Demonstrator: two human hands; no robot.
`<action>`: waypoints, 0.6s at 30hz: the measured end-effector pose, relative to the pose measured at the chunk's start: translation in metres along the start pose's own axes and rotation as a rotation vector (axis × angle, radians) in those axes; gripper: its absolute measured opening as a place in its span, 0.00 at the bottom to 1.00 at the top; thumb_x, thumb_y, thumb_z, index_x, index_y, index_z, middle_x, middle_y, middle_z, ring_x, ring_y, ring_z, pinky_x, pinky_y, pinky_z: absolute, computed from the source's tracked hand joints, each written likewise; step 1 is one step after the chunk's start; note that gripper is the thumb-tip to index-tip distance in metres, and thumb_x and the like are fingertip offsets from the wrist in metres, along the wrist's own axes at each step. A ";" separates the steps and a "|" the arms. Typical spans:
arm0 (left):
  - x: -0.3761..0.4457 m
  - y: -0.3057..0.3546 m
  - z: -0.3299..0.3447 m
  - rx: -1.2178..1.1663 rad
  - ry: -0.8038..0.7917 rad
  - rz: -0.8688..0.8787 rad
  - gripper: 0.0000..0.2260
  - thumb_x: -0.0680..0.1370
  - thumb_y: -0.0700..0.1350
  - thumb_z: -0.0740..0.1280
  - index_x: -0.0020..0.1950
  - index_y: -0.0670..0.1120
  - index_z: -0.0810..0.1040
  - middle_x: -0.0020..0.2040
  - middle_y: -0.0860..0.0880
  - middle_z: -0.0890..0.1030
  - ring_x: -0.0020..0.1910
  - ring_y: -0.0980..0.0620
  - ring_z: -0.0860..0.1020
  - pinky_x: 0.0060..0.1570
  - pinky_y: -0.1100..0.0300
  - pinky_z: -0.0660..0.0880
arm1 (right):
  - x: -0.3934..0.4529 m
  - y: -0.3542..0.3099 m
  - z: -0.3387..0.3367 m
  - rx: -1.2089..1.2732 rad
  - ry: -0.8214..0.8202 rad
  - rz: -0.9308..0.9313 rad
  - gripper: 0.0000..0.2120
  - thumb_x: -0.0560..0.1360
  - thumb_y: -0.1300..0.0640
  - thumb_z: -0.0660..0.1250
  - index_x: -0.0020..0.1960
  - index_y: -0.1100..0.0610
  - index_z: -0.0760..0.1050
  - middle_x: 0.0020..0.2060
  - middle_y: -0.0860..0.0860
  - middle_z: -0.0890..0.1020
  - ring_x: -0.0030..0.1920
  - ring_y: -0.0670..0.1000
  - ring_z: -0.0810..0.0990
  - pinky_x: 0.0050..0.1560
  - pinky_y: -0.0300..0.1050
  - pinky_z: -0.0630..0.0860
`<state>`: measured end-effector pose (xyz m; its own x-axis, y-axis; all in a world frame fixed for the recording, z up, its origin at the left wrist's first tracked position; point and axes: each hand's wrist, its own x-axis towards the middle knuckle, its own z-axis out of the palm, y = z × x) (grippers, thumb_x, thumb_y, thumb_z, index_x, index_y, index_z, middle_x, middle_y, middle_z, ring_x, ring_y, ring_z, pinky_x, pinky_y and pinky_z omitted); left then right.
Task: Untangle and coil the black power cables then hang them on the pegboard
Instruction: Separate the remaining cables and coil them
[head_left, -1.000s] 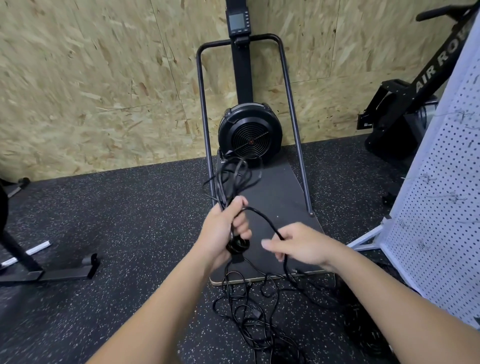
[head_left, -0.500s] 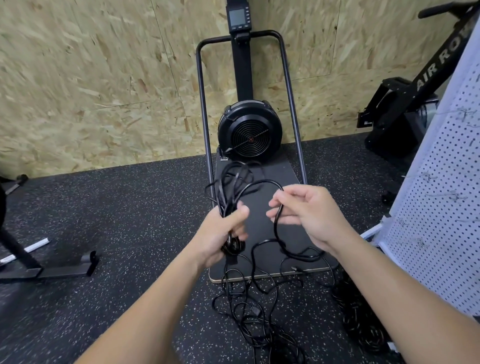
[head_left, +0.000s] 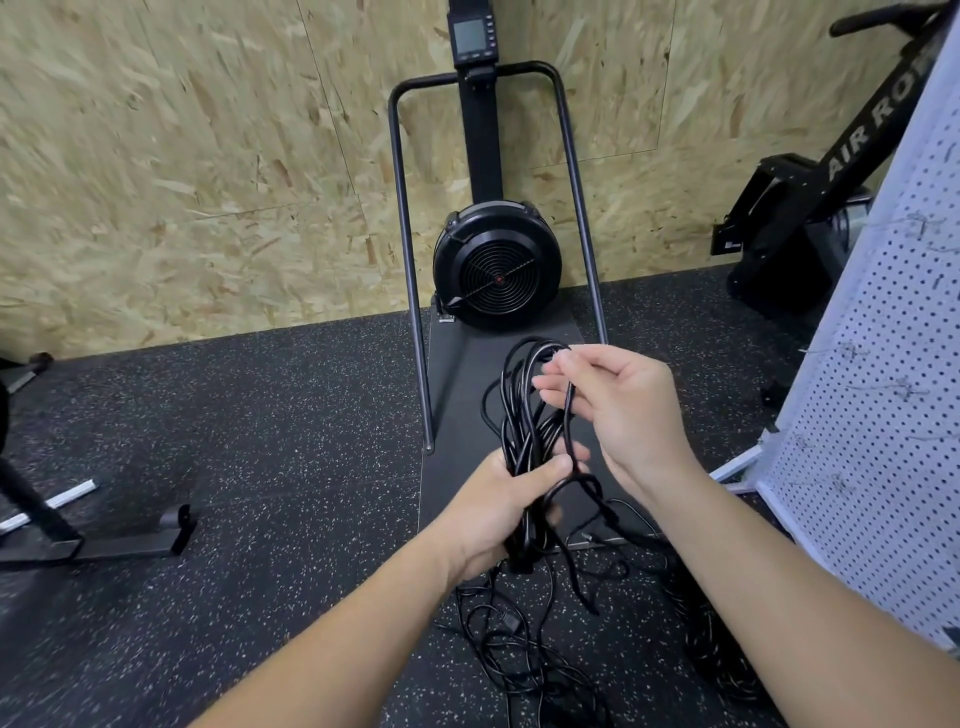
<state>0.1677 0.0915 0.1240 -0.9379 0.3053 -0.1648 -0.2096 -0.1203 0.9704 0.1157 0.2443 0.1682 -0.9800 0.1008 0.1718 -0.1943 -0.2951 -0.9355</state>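
We note the black cable bundle (head_left: 524, 415) standing up through our left hand (head_left: 498, 514), its loops rising to our right hand (head_left: 623, 415) just above and to the right, while loose cable (head_left: 519, 660) trails to the speckled floor (head_left: 260, 467) near us. The bundle is thin, glossy, several uneven loops. Left fingers are curled tight round the bundle's waist; right thumb and forefinger pinch one strand at the loop tops, the other fingers loosely bent. White pegboard (head_left: 883, 415) stands at far right.

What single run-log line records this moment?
left hand: grips cable coil | right hand: pinches strand at top | rest tangled on floor
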 end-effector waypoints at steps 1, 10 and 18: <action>0.001 -0.001 -0.001 -0.014 0.008 -0.008 0.06 0.86 0.46 0.72 0.60 0.49 0.87 0.54 0.50 0.87 0.41 0.53 0.78 0.36 0.63 0.76 | 0.000 0.001 0.000 -0.004 -0.022 -0.016 0.05 0.83 0.64 0.74 0.55 0.66 0.86 0.46 0.62 0.89 0.50 0.60 0.91 0.55 0.55 0.88; 0.027 -0.001 -0.033 -0.135 0.340 0.172 0.05 0.81 0.48 0.78 0.50 0.50 0.84 0.40 0.49 0.80 0.38 0.51 0.78 0.39 0.57 0.75 | 0.003 0.013 -0.019 -0.596 0.068 -0.123 0.11 0.79 0.45 0.78 0.45 0.51 0.84 0.38 0.48 0.86 0.37 0.43 0.82 0.44 0.41 0.78; 0.034 -0.007 -0.039 -0.086 0.335 0.197 0.08 0.79 0.45 0.80 0.48 0.45 0.83 0.38 0.44 0.77 0.35 0.48 0.71 0.35 0.56 0.68 | -0.011 0.030 -0.005 -0.505 -0.186 0.229 0.24 0.73 0.37 0.82 0.55 0.56 0.84 0.41 0.51 0.90 0.45 0.53 0.91 0.50 0.51 0.89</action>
<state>0.1268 0.0658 0.1044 -0.9977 -0.0553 -0.0393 -0.0256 -0.2291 0.9731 0.1205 0.2391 0.1368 -0.9946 -0.0942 -0.0434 0.0233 0.2048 -0.9785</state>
